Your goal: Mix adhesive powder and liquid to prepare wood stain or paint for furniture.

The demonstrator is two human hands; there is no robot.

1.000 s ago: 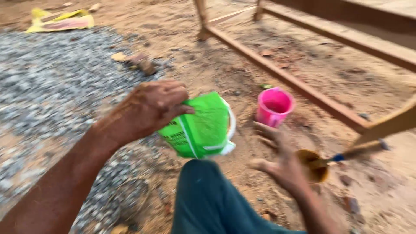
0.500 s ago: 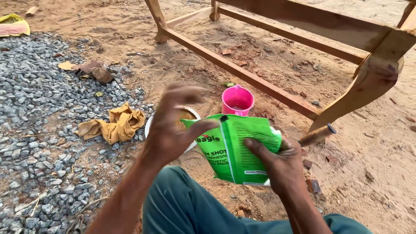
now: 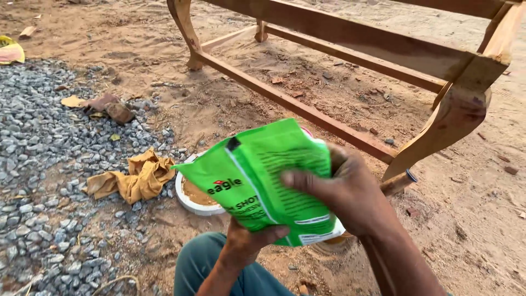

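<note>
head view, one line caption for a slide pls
Both hands, left hand and right hand, grip a green pouch above a white bowl, beside a wooden frame.

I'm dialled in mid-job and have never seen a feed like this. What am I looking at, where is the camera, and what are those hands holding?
There is no machine here: a camera on a person's head looks down at their two bare hands. Both hold a green pouch, the left hand under it, the right hand gripping its side. Behind the pouch, on sandy ground, sits a white bowl of brown paste, with a yellow rag beside it at the edge of the grey gravel. A bare wooden furniture frame stands beyond. The person's knee shows at the bottom.
</note>
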